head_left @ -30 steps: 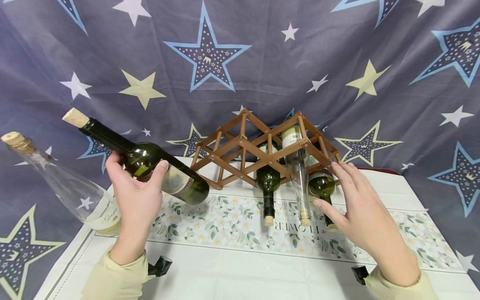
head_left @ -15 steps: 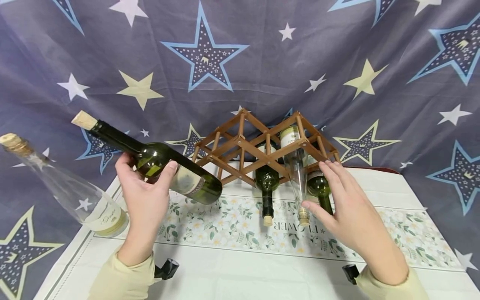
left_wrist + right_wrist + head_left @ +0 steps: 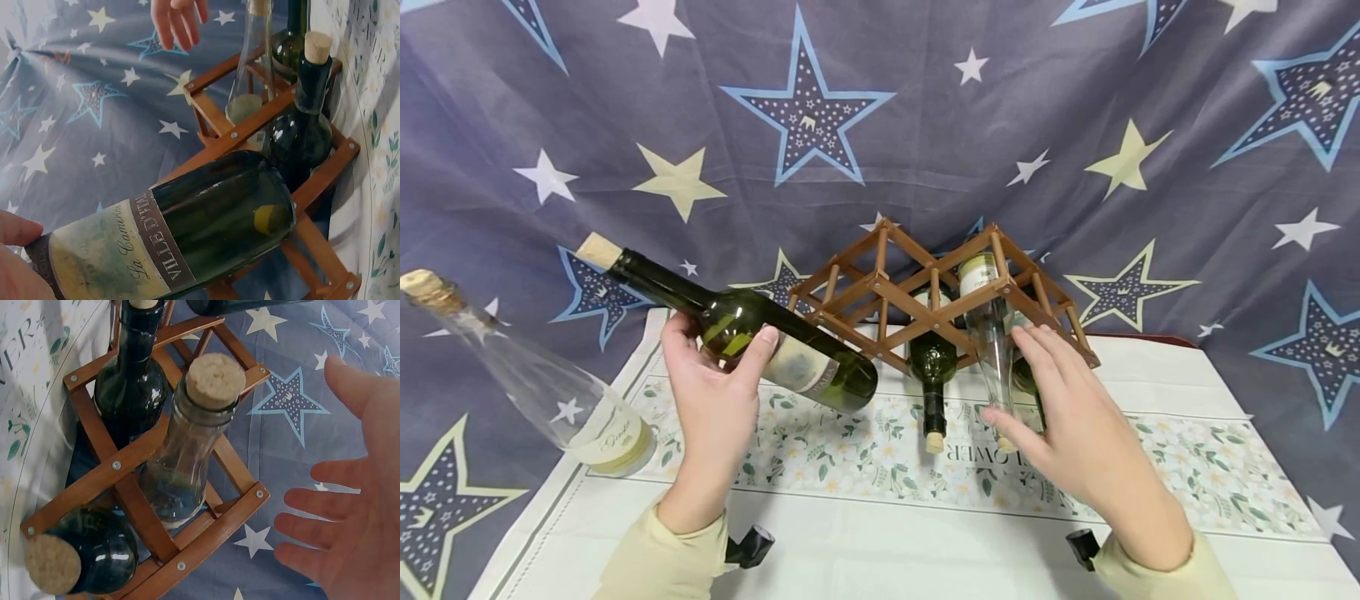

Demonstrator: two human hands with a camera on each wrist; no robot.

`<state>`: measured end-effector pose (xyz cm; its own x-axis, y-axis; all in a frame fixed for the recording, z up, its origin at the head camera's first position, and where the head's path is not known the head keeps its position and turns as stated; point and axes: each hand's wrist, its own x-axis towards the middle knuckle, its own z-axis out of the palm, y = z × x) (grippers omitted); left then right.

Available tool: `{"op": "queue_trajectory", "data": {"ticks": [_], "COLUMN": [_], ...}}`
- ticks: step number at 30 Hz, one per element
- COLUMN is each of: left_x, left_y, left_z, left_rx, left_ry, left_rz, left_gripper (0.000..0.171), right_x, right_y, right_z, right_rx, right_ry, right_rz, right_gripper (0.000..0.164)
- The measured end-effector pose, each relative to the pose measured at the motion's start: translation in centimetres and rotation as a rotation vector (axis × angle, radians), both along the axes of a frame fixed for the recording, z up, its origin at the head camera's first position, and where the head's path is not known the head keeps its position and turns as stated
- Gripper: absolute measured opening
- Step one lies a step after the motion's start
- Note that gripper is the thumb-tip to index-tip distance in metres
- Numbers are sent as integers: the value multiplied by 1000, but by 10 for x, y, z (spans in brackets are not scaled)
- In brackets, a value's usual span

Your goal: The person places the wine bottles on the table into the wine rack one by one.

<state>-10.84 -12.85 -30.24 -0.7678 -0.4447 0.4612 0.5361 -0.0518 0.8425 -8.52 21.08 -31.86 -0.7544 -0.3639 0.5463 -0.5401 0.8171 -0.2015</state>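
My left hand (image 3: pixel 711 408) grips a corked dark green wine bottle (image 3: pixel 808 358) around its body, thumb beside the label. It tilts, cork up to the left, its base close in front of the left part of a wooden lattice wine rack (image 3: pixel 878 284). The rack holds a green bottle (image 3: pixel 932 360), a clear glass bottle (image 3: pixel 990 329) and, at the right, another green bottle (image 3: pixel 106 550), their corked necks facing me. In front of the rack's right side, my right hand (image 3: pixel 1075 425) hovers with fingers extended and nothing in it, partly covering the rightmost bottle in the head view.
At the table's left stands a corked clear bottle (image 3: pixel 576 408) with a pale label. A floral runner (image 3: pixel 842 450) crosses the white tablecloth (image 3: pixel 880 542). Behind the table hangs a star-patterned curtain (image 3: pixel 910 150).
My left hand has carried the green bottle rightward, bringing its base up to the rack. My right hand has drifted left, over the rightmost bottles.
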Motion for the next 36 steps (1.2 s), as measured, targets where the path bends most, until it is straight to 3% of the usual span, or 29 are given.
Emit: {"op": "queue_trajectory", "data": {"ticks": [20,36], "left_x": [0,5], "left_y": [21,39], "left_z": [-9,-14], "left_rx": [47,157], "left_ry": [3,10], "left_rz": [-72,-152], "left_gripper": [69,67], "right_x": [0,-1], "right_y": [-25,-46], "right_z": [-5,-10], "right_rx": [-14,11], "right_ry": [19,-24], "right_rz": [64,98], "right_gripper": [93,92]}}
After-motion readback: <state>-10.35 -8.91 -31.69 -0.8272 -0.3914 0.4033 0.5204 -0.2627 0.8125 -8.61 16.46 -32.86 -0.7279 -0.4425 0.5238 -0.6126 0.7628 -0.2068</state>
